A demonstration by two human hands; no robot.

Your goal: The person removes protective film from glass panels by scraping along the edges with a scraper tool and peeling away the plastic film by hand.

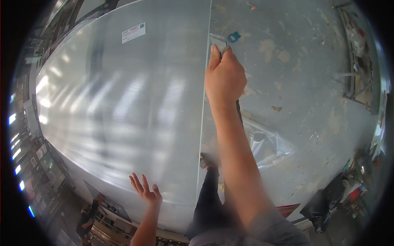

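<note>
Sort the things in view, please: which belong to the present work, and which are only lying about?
Probably in the work:
ribbed panel, near the open left hand
pale flat piece in the right hand

Probably lying about:
small blue item
crumpled clear plastic
black bag

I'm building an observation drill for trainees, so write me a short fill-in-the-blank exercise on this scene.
1. The label on the translucent ribbed sheet has a ____ background.
2. The hand with its fingers spread is the person's ____ one.
3. The crumpled plastic film on the floor lies to the ____ of the sheet.

Missing words: white; left; right.
</note>
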